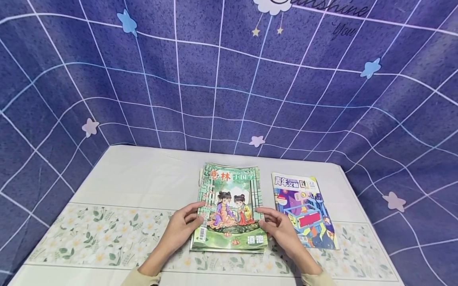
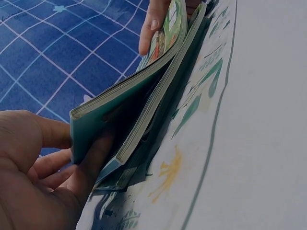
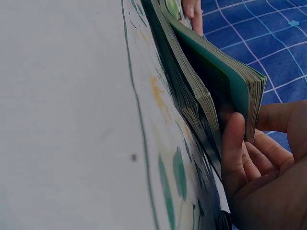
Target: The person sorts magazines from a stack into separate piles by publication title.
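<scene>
A stack of magazines lies in front of me, topped by a green-covered magazine [image 1: 234, 234] with two cartoon figures on it. My left hand [image 1: 181, 226] pinches the top magazine at its left edge, and my right hand [image 1: 282, 228] does the same on the right. In the left wrist view the top magazine [image 2: 96, 112] is raised at the near side, leaving a dark gap above the lower magazines [image 2: 148, 112]. Each thumb reaches into that gap. The right wrist view shows the same lifted magazine [image 3: 249, 91] between thumb and fingers.
To the right of the stack lies a purple and blue magazine [image 1: 304, 214], close to my right hand. The white table [image 1: 143, 174] carries a floral band [image 1: 107, 234]. A blue gridded cloth [image 1: 200, 91] with stars hangs behind and along the sides.
</scene>
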{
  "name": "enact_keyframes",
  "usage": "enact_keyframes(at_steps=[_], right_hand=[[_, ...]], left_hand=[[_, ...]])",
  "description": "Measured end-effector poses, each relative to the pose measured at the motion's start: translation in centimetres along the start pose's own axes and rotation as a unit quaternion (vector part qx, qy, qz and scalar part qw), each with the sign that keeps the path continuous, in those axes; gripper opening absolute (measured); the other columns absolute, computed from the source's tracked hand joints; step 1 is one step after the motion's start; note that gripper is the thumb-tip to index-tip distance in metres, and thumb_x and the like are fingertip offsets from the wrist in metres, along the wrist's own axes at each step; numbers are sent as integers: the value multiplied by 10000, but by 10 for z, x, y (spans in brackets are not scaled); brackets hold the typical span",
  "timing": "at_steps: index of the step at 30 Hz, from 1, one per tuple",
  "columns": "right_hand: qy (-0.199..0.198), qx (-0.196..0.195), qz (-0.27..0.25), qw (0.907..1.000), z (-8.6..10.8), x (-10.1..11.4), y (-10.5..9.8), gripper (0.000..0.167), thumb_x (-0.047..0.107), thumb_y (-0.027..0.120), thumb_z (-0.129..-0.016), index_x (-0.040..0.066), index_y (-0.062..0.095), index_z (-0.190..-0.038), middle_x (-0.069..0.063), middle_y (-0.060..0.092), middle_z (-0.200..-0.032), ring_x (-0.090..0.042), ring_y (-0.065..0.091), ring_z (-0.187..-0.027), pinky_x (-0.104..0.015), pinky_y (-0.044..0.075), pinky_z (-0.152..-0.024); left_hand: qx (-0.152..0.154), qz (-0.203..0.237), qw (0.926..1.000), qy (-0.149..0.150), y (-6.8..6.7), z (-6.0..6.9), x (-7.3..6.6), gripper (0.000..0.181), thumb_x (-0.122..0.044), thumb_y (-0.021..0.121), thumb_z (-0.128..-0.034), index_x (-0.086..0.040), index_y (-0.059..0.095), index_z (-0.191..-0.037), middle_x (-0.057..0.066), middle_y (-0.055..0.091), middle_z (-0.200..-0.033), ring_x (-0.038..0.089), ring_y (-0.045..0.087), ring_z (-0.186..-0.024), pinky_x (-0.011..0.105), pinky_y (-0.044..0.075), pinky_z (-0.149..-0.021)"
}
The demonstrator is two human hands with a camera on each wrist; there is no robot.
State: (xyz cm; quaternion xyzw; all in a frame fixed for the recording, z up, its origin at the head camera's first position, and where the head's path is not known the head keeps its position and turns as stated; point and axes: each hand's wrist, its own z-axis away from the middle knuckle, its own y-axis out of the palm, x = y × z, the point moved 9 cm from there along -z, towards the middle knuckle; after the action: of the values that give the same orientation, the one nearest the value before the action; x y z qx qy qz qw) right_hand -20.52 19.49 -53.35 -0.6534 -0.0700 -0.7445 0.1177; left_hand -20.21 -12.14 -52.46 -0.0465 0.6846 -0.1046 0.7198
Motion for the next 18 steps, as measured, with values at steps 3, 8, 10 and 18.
enact_keyframes(at_steps=[3,8,10,18], right_hand=[[-25,8,-12,10000,1,0,0,510,54,741,-1051,-49,609,-1533,91,415,-676,-36,435,-566,-222,535,-612],[-60,14,-80,9999,2,1,-1,520,31,730,-1047,-51,600,-1544,92,361,-659,-29,388,-551,-219,530,-612],[-87,14,-85,9999,2,2,-1,523,32,731,-1048,-52,598,-1546,96,358,-657,-26,383,-552,-217,531,-613],[-216,-8,-72,9997,3,5,-1,521,30,743,-1045,-63,603,-1537,102,429,-663,-17,436,-568,-210,542,-607]], left_hand=[[-16,45,10000,-32,0,0,2,477,-64,776,-1036,-109,689,-1503,130,735,-1429,240,775,-1164,292,611,-1002],[-27,52,10000,-7,0,1,1,473,-52,769,-1037,-104,692,-1501,184,652,-1545,355,698,-1336,395,607,-1068],[-18,71,10000,1,0,1,1,475,-47,765,-1037,-102,690,-1502,190,648,-1548,376,683,-1357,407,603,-1077],[41,238,9997,33,-1,2,-1,470,-21,741,-1048,-88,683,-1509,196,642,-1555,408,654,-1390,366,620,-1044]])
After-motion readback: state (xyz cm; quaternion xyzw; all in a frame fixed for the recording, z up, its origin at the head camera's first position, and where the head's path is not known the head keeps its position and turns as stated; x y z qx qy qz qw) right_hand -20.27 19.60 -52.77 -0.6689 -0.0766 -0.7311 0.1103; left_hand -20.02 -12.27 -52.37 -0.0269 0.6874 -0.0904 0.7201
